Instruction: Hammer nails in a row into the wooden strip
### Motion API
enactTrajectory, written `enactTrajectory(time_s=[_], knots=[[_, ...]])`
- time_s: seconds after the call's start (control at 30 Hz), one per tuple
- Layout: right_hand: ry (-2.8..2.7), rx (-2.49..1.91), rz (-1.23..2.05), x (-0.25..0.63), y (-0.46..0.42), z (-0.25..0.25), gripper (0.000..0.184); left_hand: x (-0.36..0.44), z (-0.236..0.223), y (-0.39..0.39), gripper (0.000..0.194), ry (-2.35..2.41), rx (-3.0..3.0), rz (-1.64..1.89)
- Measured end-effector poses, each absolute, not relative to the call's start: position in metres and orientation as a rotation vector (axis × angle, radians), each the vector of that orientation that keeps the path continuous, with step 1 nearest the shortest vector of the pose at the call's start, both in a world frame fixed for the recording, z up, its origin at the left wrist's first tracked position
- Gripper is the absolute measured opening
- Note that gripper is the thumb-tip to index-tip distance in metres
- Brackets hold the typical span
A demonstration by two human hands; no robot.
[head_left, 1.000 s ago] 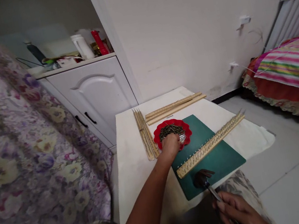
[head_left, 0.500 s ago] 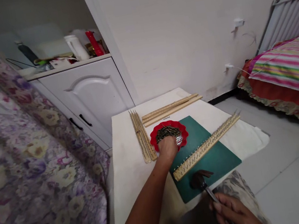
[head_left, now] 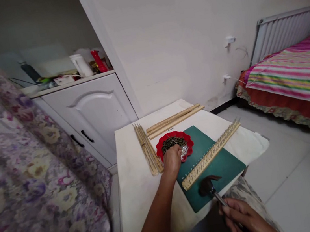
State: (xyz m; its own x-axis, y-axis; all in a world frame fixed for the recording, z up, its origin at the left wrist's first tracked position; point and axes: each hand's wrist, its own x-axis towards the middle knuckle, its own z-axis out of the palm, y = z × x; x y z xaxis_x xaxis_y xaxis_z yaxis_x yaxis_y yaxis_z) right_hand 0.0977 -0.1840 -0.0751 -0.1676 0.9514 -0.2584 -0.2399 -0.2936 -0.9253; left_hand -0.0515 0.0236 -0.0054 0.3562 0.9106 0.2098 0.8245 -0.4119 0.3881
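Observation:
My left hand (head_left: 172, 158) reaches over the near rim of a red scalloped dish (head_left: 174, 145) full of small dark nails, fingers curled down into the pile. A wooden strip studded with a row of upright nails (head_left: 212, 153) lies diagonally across a green cutting mat (head_left: 225, 165). My right hand (head_left: 243, 221) grips the handle of a dark hammer (head_left: 210, 187), whose head rests on the mat's near edge just below the strip.
Bare wooden strips lie in two bundles, one left of the dish (head_left: 147, 152) and one behind it (head_left: 173, 120), on a white table (head_left: 135, 175). A floral sofa (head_left: 22, 163) is at left, a white cabinet (head_left: 94, 114) behind, a striped bed (head_left: 294, 75) at right.
The view has shifted slightly. My left hand stays at the dish of nails, drawn a little toward its near rim. The right hand keeps hold of the hammer.

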Motion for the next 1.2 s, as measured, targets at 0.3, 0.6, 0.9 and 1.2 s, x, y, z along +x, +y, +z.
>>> enactTrajectory(time_s=[0.3,0.6,0.9,1.2], knots=[[-1.008,-1.169,1.581,0.098,-0.186,-0.065,0.042,-0.085,-0.006,-0.025,0.018,1.431,2.047,1.167],[-1.018,-1.174,1.585,0.101,-0.187,-0.063,0.037,-0.114,-0.05,-0.115,0.025,1.469,1.849,1.025],[-1.03,-1.174,1.573,0.101,-0.188,-0.06,0.035,-0.091,-0.043,-0.107,0.02,1.507,2.191,0.941],[-1.023,-1.156,1.593,0.102,-0.188,-0.062,0.036,-0.089,-0.043,-0.1,0.02,1.578,2.37,0.737]])
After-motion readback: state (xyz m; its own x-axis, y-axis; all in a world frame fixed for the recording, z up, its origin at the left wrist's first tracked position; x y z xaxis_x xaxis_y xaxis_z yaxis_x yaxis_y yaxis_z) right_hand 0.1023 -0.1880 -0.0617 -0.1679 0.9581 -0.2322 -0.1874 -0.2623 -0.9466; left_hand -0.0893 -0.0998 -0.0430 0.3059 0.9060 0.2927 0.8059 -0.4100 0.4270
